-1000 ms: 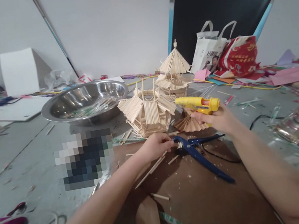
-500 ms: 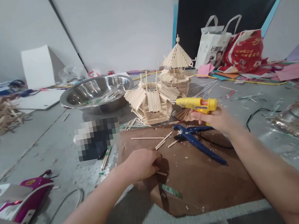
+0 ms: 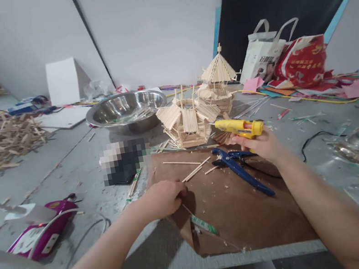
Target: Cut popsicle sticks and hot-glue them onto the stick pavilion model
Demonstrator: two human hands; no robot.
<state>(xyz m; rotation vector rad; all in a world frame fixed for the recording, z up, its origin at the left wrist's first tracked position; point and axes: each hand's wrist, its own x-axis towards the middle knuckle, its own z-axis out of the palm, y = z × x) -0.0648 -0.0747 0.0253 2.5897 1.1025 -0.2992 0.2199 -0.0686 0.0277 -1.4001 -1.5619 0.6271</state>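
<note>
- The right hand (image 3: 264,145) is wrapped around the grip of a yellow glue gun (image 3: 239,127). Its nozzle points left at the near stick pavilion (image 3: 187,124), right of centre on the table. That tip sits very near the model's wall, so I reckon a small wobble of the wrist could smear glue there or knock a stick loose.
- A folded paper fan (image 3: 221,138) lies just under the nozzle. A drip would likely land on it and stick it down.
- The left hand (image 3: 163,198) is closed in a fist at the near-left edge of the brown sheet (image 3: 250,219). It seems to pinch a thin stick (image 3: 189,210); only a sliver pokes out. With so little to hold, it could snap or slip.
- The bare fingers would be close to hot glue if the two hands meet, and I'd worry about a burn.
- Blue cutters (image 3: 241,170) lie just beside the right wrist, with loose sticks (image 3: 191,169) to their left. A dropped forearm could scatter them.
- The black cord (image 3: 312,139) trails off to the right; a snag might jerk the gun.
</note>
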